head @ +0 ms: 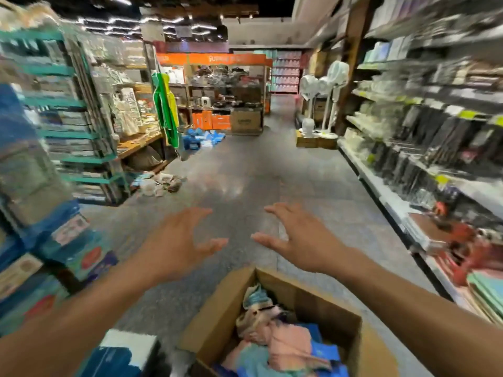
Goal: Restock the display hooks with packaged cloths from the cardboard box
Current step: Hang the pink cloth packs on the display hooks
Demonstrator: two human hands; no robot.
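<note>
Left of the box (215, 317) is a blurred display of blue packs (73, 235). Past the box's far corner the left hand (177, 240) is spread wide, fingers straight, holding nothing. The cloths (285, 346) lie heaped inside the box. The right hand (299, 240) is likewise spread and empty. A shelf (394, 202) runs right of the box.

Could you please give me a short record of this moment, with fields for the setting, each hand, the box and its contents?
setting: shop aisle, grey floor, stocked shelves on the right
left hand: fingers spread, holding nothing, raised beyond the box
right hand: fingers spread, holding nothing, level with the left
cardboard box: open-topped, low in view, between the forearms
packaged cloths: pink, blue and teal, heaped inside the box
progress: no cloth in either hand
</note>
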